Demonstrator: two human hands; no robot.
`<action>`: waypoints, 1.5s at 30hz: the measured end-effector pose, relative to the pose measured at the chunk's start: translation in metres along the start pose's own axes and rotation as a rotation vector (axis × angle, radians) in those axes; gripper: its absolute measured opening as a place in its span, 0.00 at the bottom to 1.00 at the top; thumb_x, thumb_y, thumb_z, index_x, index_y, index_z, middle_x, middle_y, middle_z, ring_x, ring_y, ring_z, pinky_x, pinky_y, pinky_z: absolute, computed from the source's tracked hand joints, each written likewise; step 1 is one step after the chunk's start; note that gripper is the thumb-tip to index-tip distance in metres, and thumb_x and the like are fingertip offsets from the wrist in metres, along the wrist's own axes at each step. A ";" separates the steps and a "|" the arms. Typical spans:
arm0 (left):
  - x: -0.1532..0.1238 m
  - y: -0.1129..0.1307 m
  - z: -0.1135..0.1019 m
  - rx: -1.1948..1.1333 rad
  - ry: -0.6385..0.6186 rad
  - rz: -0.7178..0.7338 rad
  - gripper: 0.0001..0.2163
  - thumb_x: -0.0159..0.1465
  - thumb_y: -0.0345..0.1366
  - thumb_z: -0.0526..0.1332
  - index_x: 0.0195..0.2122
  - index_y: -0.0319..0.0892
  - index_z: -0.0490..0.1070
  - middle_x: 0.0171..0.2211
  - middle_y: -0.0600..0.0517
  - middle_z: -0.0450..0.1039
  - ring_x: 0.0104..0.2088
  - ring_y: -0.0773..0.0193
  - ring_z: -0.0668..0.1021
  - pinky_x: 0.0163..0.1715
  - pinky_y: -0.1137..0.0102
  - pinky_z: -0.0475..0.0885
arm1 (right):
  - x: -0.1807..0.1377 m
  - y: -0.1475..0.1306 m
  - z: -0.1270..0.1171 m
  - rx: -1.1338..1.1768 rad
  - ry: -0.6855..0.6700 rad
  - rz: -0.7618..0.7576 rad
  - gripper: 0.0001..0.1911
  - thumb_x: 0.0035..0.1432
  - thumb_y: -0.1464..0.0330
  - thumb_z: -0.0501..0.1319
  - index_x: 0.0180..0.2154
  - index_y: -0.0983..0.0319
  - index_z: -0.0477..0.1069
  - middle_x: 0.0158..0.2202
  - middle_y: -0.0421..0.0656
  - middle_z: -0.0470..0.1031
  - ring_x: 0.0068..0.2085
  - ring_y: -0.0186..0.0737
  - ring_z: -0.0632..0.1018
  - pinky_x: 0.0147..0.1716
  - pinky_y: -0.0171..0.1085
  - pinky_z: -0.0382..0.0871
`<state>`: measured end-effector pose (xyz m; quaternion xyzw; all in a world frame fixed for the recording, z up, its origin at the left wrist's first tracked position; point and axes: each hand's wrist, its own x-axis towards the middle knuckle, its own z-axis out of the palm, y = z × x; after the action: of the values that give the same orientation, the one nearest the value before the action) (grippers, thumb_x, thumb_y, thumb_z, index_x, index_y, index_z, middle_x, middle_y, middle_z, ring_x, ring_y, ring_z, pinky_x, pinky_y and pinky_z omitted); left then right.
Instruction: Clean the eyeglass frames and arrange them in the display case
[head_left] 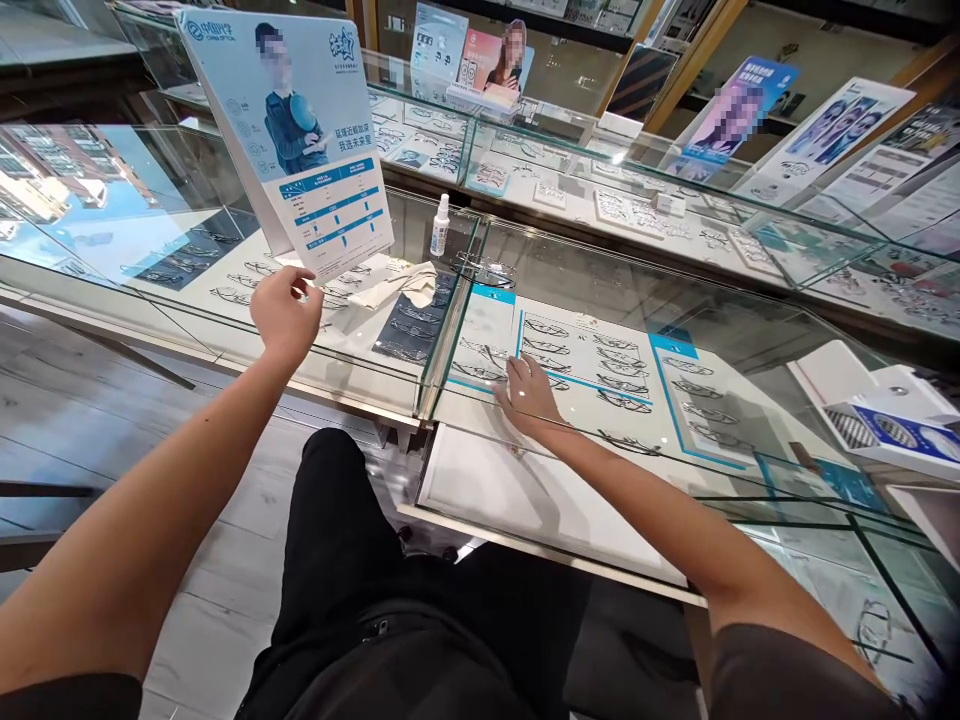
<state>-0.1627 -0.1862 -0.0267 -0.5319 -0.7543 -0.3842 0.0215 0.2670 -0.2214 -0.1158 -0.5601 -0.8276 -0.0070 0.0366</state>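
My left hand (289, 312) is closed, fingers curled and thumb close to the index finger, by the lower left corner of an upright display sign (330, 140). Whether it grips anything is hidden. My right hand (531, 392) seems to be inside the glass display case (600, 270), under its top. Its bent fingers close on the edge of a pair of eyeglasses (478, 362) at the case's left end. Right of it, more eyeglasses (547, 348) lie in rows on white boards with blue strips. Below my right forearm is a pulled-out white drawer (480, 480).
A white spray bottle (439, 228) stands on the glass beside a crumpled cream cloth (397, 288). Other glasses (491, 270) lie near the bottle. An open white box (892, 410) is at right. A second glass counter (637, 200) with signs runs behind.
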 end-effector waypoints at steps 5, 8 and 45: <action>0.001 -0.004 0.003 0.028 0.022 -0.025 0.13 0.64 0.35 0.61 0.47 0.46 0.82 0.37 0.50 0.80 0.43 0.54 0.79 0.50 0.59 0.73 | 0.074 0.029 0.043 0.106 0.109 0.030 0.35 0.79 0.53 0.47 0.70 0.71 0.69 0.74 0.60 0.68 0.77 0.67 0.59 0.76 0.63 0.55; 0.001 -0.005 0.004 0.012 0.011 -0.040 0.11 0.63 0.34 0.62 0.42 0.44 0.82 0.36 0.50 0.81 0.41 0.54 0.80 0.49 0.59 0.73 | 0.107 0.038 0.057 0.161 0.092 0.031 0.34 0.79 0.53 0.46 0.69 0.69 0.72 0.74 0.56 0.70 0.78 0.65 0.59 0.78 0.62 0.54; 0.005 -0.004 0.002 0.099 0.025 -0.024 0.05 0.62 0.32 0.57 0.29 0.45 0.70 0.33 0.49 0.78 0.36 0.54 0.77 0.39 0.61 0.68 | 0.142 0.056 0.075 0.248 -0.071 -0.005 0.29 0.78 0.57 0.48 0.63 0.61 0.79 0.74 0.48 0.72 0.76 0.60 0.64 0.75 0.58 0.55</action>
<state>-0.1670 -0.1817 -0.0284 -0.5163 -0.7784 -0.3532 0.0529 0.2628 -0.0652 -0.1829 -0.5489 -0.8244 0.1153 0.0761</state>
